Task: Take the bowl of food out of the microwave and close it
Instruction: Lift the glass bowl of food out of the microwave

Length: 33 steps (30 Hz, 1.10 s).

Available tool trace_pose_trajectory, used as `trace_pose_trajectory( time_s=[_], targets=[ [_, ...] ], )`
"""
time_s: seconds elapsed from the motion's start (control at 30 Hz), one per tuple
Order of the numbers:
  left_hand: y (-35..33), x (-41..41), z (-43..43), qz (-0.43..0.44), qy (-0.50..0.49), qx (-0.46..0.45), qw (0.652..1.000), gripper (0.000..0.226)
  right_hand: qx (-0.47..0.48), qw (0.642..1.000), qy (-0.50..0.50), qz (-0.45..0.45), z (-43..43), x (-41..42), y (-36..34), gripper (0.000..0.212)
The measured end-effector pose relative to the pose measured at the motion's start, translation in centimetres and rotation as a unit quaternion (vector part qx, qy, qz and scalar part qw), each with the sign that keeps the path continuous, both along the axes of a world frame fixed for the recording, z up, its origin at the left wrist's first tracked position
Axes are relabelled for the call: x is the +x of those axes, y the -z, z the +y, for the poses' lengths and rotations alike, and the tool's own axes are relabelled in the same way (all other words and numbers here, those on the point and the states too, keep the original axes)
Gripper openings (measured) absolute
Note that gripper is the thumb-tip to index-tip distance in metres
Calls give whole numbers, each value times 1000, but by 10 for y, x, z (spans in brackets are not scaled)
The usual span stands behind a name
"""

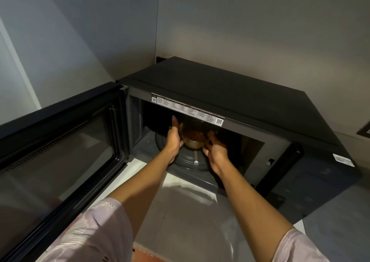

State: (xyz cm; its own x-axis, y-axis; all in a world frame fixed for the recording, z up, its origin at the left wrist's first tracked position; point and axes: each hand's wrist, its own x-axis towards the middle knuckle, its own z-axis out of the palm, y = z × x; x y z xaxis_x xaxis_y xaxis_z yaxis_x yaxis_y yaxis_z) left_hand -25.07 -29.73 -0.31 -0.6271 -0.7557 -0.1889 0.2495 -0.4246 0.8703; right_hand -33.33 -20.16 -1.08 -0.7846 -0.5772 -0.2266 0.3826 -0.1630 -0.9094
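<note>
**Inside the oven, both your hands close on the bowl**

Now your two bare arms reach into the black microwave, which sits in a wall corner with its door swung wide open at 9 o'clock. Your left hand presses its palm and fingers flat against the 9 o'clock side of the small clear bowl, fingertips pointing toward the back of the cavity. Your right hand cups the bowl's 3 o'clock side with fingers curled around it. The bowl holds brown food and sits deep in the cavity, over the round glass turntable; whether it rests on the plate or is lifted off cannot be told. A white printed label strip runs along the top edge of the opening at 12 o'clock. Pale patterned sleeves cover your upper arms.
</note>
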Motion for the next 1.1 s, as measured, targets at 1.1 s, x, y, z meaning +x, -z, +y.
trace_pose_trajectory(
  time_s=[1.1],
  targets=[
    [39,109,236,-79,150,-79,982,57,98,955,276,-49,254,143,15,23]
  ],
)
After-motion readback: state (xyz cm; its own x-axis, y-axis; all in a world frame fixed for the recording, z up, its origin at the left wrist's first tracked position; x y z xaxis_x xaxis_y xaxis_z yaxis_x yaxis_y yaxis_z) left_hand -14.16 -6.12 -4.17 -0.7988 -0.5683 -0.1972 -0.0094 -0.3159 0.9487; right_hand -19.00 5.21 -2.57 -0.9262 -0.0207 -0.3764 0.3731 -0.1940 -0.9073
